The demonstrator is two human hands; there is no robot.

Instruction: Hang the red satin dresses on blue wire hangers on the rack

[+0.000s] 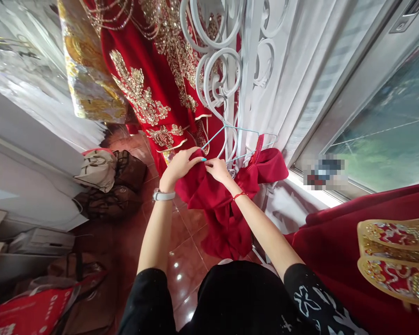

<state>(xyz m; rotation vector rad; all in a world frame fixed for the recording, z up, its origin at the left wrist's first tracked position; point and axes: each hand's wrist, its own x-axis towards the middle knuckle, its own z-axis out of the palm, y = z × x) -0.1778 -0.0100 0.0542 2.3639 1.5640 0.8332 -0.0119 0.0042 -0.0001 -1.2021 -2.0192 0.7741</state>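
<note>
One red garment (226,204) hangs on thin blue hanger (212,137), head view, at white metal rack (247,56). L. hand (181,165) and R. hand (219,171) both pinch its top edge, clamped on cloth. Prob. soft, light, maybe slippery fabric; better to hold by upper edge, w/ several fingers.

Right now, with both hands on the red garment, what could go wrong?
The thin hanger might bend or swing if the left hand tugs the red garment. If it slipped off, it could drop onto the tiles. The embroidered garment hangs close by and might snag.
</note>
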